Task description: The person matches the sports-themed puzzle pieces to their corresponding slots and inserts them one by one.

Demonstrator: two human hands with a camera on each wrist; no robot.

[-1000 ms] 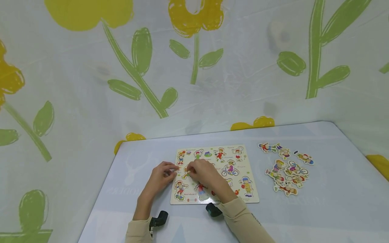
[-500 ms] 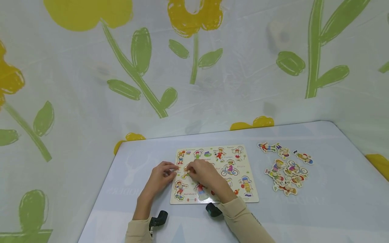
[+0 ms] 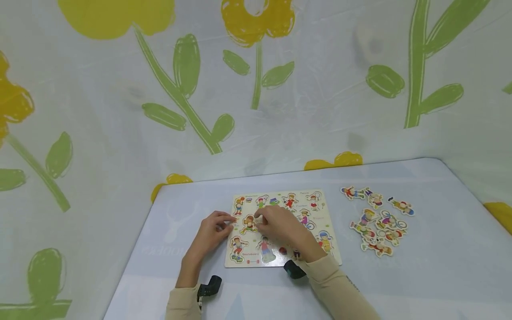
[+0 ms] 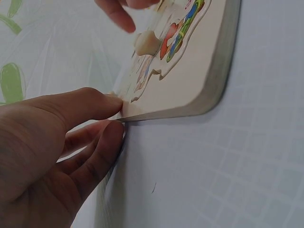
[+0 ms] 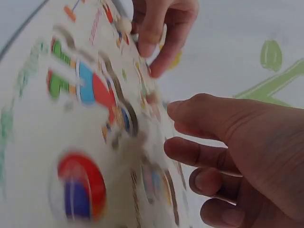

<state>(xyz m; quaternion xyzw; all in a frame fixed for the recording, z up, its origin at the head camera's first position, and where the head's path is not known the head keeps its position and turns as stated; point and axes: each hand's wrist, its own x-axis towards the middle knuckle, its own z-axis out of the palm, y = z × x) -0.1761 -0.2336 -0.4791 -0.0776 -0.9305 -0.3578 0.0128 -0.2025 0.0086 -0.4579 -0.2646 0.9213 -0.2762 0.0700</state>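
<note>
1. Nearest, the left sleeve [image 3: 182,303] and right sleeve [image 3: 340,289] reach over the worktop [image 3: 256,295]. Small lettering on the right one is too tiny to read.
2. The left hand [image 3: 214,229] has its fingers pinching the left edge of the puzzle board [image 3: 243,264], which lies flat.
3. In the board's near left corner sits a skateboarder piece [image 3: 237,251], its knob showing in the left wrist view. Printed beside it is "Skateboard".
4. The right hand [image 3: 278,224] is at the middle of the board, fingers loosely bent and grasping nothing, just beside a runner piece [image 3: 249,226].
5. That runner piece lies at the board's middle left, its knob [image 5: 152,97] upward. Whether its rim is flush cannot be told.
6. Good handling here, as a judgement: keep the left grip light but steady, turn the piece by its knob until outline matches recess, press straight down, then run a fingertip round the rim for any raised corner.
7. Farther up the board, the small captions "Basketball", "Football" and "Tennis" can just be made out; "Bicycle" is blurred.
8. To the right, well apart from the board, loose pieces [image 3: 367,218] lie partly overlapping.
9. Farthest, a flower-printed cloth [image 3: 320,133] hangs, showing no readable writing.
</note>
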